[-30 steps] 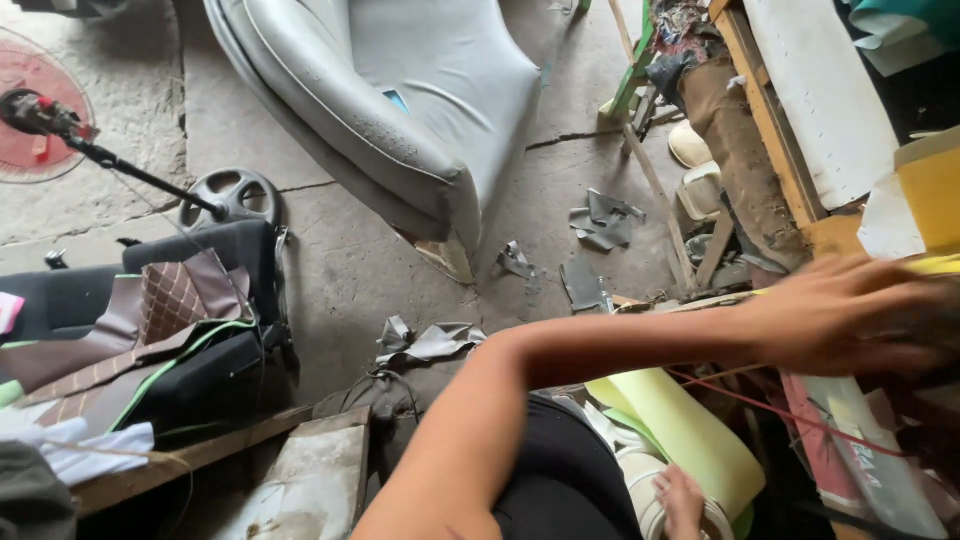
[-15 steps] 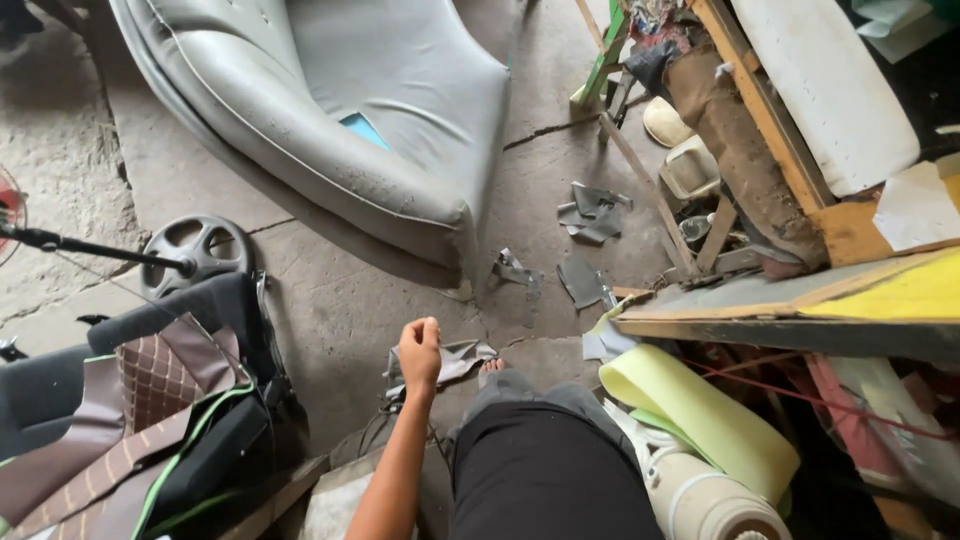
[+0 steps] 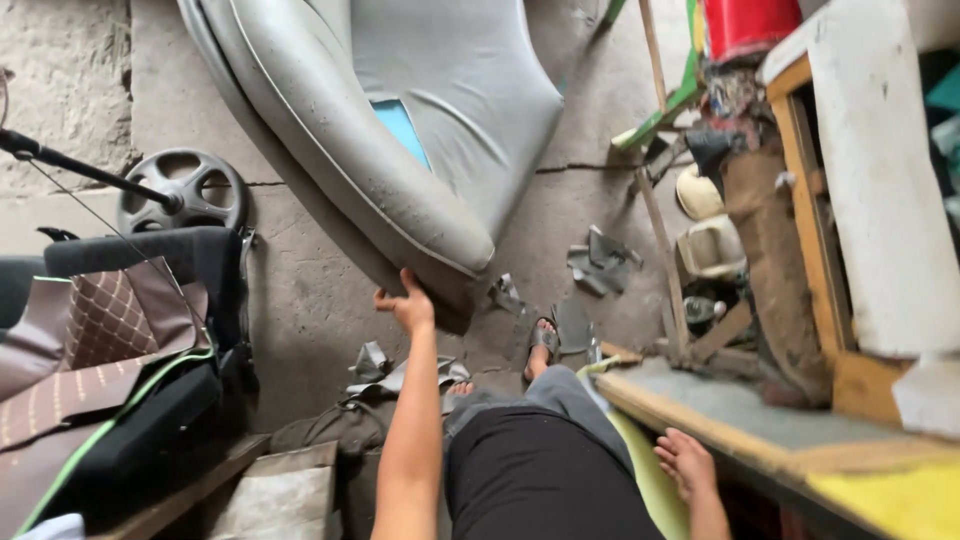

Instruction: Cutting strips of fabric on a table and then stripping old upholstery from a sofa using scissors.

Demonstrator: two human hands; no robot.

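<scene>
A cracked concrete floor (image 3: 300,290) fills the workshop view. At the left lie a black quilted seat cover (image 3: 110,340) and a wheel cover (image 3: 185,190). The left hand (image 3: 408,305) grasps the lower edge of the grey car seat (image 3: 400,130), which lies just above it. The right hand (image 3: 685,462) hangs released beside the counter (image 3: 720,410).

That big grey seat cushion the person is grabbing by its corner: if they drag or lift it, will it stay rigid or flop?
The grey seat cushion keeps its curved, moulded shape lying on the floor, so it probably stays fairly stiff. It dwarfs the left hand gripping its corner, so it is likely awkward and may pivot when pulled. Its dusty cover may feel slippery.
</scene>
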